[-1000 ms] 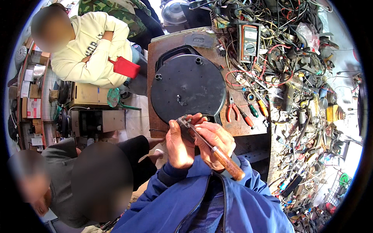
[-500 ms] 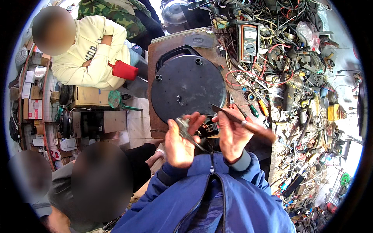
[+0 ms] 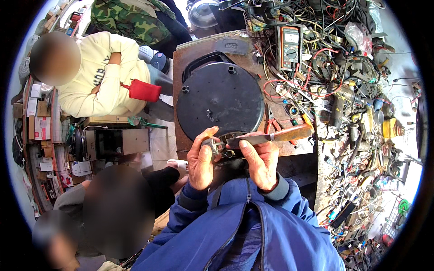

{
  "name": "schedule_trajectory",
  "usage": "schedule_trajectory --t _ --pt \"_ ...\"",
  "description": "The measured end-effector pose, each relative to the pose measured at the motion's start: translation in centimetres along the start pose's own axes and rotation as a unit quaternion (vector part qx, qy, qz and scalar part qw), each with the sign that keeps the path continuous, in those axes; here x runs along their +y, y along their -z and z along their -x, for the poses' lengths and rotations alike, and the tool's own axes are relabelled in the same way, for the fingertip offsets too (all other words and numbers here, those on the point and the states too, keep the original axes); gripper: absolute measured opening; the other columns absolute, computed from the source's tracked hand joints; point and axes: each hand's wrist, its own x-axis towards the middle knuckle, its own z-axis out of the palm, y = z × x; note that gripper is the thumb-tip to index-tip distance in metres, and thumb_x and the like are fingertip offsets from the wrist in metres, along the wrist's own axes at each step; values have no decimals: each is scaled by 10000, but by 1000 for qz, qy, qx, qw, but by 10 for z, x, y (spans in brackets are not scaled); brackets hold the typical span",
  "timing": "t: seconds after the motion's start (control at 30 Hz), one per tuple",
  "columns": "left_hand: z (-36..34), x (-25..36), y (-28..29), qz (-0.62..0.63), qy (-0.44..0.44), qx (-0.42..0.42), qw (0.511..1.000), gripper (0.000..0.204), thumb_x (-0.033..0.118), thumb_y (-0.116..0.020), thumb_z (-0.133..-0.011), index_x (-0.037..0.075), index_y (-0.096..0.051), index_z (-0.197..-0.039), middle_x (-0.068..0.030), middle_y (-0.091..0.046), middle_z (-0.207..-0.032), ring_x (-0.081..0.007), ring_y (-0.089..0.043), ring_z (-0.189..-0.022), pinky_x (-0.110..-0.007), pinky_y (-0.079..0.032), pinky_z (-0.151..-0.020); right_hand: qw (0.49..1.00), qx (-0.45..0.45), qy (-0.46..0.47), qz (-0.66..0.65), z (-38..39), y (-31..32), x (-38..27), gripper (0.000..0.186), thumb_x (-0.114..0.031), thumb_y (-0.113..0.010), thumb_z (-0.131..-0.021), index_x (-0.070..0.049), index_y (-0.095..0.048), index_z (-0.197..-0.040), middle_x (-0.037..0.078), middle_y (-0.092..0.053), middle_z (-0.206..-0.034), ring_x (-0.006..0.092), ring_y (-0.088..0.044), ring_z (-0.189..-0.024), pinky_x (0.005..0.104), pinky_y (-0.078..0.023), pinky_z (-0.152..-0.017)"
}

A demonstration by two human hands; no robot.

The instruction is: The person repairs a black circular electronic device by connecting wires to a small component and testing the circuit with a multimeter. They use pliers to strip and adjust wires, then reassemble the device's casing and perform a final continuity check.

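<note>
My left hand (image 3: 201, 162) grips a small greyish part (image 3: 210, 145) with metal prongs, which looks like a plug. My right hand (image 3: 262, 160) is closed on a knife (image 3: 293, 133) with a worn wooden handle. The knife's blade (image 3: 253, 139) points left, its tip close to the pronged part; whether they touch I cannot tell. Just beyond both hands, a round black appliance (image 3: 221, 101) with stubby feet and a loop handle lies on the workbench (image 3: 181, 137), its footed side up. Some small parts between the hands are partly hidden.
On the right, pliers (image 3: 271, 123) and a multimeter (image 3: 290, 47) lie beside a heap of cables and parts (image 3: 348, 104). A person in a cream hoodie (image 3: 104, 77) stands at the left, arms folded. Other people (image 3: 120, 212) are at lower left, near shelves.
My hands have come closer together. The knife has swung from a slant to nearly level, its blade now beside the pronged part. The person in cream has shifted slightly down and left.
</note>
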Motion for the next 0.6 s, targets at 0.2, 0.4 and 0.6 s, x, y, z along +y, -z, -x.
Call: schedule_trajectory --t 0.2,0.4,0.6 --pt "6 -3 -4 -39 -28 16 999 609 500 -550 -1027 25 -533 -1407 -54 -609 -1174 -94 -572 -949 -230 -465 -771 999 -32 -13 1 9 -6 -2 153 -27 -615 -1007 41 -681 -1127 96 -707 -1076 139 -647 -972 278 -499 -901" --pt "12 -8 -6 -61 -48 10 997 618 539 -543 -1024 12 -559 -1346 -52 -613 -1138 -95 -557 -912 -247 -457 -750 993 -19 66 99 14 -7 9 119 -26 -695 -942 -2 -673 -1057 142 -708 -1078 247 -690 -955 346 -541 -816" --pt "26 -5 -16 -106 -96 80 986 625 558 -556 -1014 -11 -580 -1272 -97 -619 -1109 -125 -585 -876 -245 -465 -668 964 117 211 111 -1 -6 15 134 -42 -641 -986 6 -634 -1111 171 -705 -1043 229 -694 -932 355 -559 -835"
